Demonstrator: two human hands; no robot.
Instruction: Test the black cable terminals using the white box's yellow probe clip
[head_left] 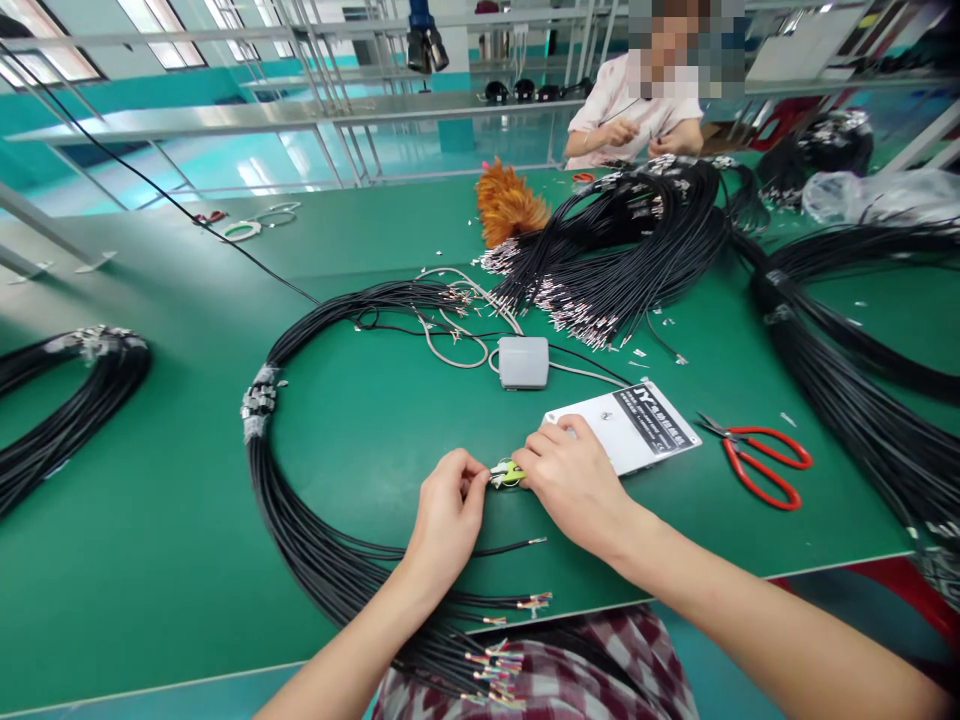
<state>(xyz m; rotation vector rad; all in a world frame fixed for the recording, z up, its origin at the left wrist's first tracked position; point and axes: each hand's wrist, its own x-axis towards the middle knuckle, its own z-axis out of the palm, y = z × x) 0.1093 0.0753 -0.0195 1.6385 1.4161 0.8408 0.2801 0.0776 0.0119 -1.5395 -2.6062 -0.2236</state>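
My left hand (450,505) is closed in a pinch at the end of a black cable, which the fingers mostly cover. Right beside it, my right hand (574,480) is wrapped round a small yellow-green tool (513,472) that looks like a wire stripper. The tool's tip meets the left fingertips; its rear is hidden in the right palm. A curved bundle of black cables (281,510) passes under my left forearm, its stripped ends with coloured wires near the table's front edge. Behind my right hand lies a flat white box (645,425) with a dark printed label.
Red-handled scissors (765,460) lie to the right. A grey plastic box (523,362) with cords sits behind the hands. More cable bundles (637,250) lie farther back, left and right. An orange fluffy duster (510,205) is near the far edge, where a person sits opposite.
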